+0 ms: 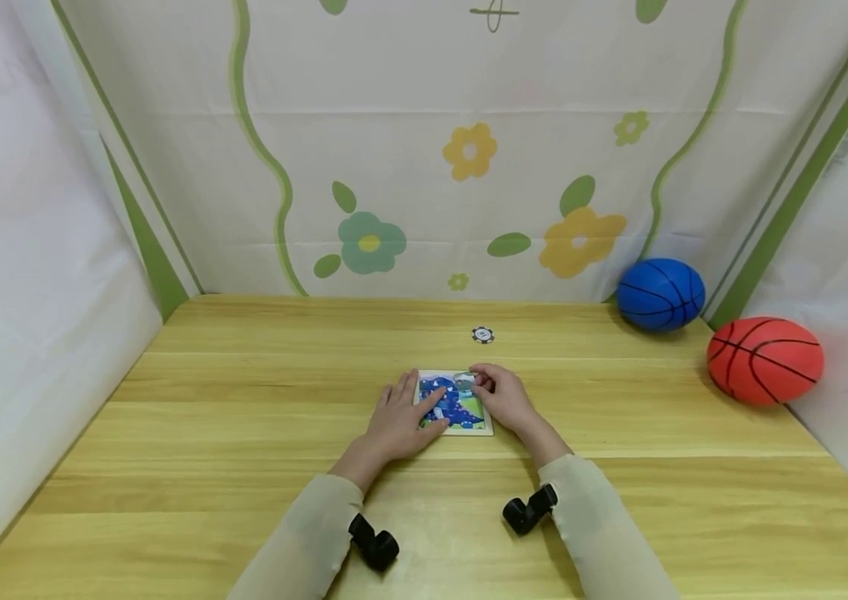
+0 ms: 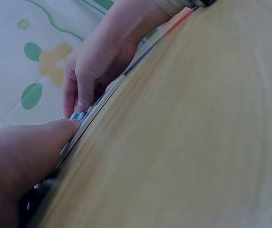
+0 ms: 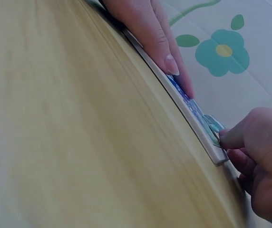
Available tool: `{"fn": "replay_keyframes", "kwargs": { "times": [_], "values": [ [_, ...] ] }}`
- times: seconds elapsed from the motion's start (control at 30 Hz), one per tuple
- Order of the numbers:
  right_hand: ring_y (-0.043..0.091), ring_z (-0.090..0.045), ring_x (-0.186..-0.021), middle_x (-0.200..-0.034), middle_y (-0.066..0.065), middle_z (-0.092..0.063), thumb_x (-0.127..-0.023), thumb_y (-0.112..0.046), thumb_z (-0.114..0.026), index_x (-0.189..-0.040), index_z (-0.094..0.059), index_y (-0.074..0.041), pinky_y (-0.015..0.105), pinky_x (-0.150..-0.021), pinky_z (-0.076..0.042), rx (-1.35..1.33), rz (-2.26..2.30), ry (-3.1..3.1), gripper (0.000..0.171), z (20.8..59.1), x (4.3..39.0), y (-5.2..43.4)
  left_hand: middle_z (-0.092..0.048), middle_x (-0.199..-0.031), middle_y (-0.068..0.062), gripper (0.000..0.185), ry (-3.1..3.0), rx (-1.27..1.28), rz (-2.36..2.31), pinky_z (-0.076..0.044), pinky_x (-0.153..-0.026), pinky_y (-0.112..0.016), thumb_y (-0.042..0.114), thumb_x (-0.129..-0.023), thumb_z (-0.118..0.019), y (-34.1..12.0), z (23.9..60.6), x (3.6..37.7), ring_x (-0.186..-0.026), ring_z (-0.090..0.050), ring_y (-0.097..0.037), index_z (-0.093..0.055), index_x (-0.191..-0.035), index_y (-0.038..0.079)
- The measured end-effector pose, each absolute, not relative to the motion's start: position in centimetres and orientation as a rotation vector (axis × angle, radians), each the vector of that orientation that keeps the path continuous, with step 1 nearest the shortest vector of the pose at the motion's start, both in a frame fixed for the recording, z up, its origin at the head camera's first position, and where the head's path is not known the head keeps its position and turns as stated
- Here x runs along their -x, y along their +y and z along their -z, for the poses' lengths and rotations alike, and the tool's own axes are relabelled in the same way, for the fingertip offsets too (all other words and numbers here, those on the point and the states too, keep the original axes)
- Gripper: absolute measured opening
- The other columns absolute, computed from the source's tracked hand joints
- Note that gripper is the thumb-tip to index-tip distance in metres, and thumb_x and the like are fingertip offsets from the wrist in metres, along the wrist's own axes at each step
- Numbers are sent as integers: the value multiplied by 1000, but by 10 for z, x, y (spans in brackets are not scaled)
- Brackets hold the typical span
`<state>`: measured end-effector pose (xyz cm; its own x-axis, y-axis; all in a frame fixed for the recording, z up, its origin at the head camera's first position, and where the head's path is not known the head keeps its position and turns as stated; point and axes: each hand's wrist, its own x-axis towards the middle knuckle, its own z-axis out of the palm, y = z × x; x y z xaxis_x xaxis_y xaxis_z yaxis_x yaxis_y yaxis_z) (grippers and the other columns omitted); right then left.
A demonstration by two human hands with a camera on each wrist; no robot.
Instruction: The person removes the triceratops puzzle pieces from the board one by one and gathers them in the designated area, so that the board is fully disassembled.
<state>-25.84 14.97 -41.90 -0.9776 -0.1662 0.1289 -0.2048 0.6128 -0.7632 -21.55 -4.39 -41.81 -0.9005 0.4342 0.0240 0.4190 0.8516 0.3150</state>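
Note:
A small jigsaw puzzle [image 1: 461, 410] in a pale frame lies flat on the table, printed with a blue dinosaur on green. The left hand [image 1: 400, 423] rests on its left side with fingers spread and nearly straight. At the upper right corner, the right hand [image 1: 508, 402] pinches a puzzle piece [image 3: 214, 124] between thumb and fingers. That piece looks tilted, its edge raised above the board in the right wrist view. In the left wrist view, the right fingertips hide most of the piece, and the left thumb [image 2: 55, 133] lies close to them.
A black-and-white poker chip [image 1: 482, 335] lies on the wooden table [image 1: 244, 467] beyond the puzzle. At the back right are a blue ball [image 1: 660, 295] and a red ball [image 1: 765, 361]. Flower-printed cloth [image 1: 409, 167] walls in the back; pale cloth stands at both sides.

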Motion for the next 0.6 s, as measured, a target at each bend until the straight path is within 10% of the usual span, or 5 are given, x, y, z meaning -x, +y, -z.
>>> {"fn": "replay_keyframes", "kwargs": {
  "times": [0.6],
  "values": [
    [19,-50,-77,-87,9,-57,-81,-9,-60,-109,-57,3,23,-63,-43,-308,-1591,-2689,30,409,268,173,-4,-141,-17,57,2972,-661,-491,-2,-99,-48,55,-86,-32,-44,418,215,-128,0,-31,-29,-136,26]
  ]
}}
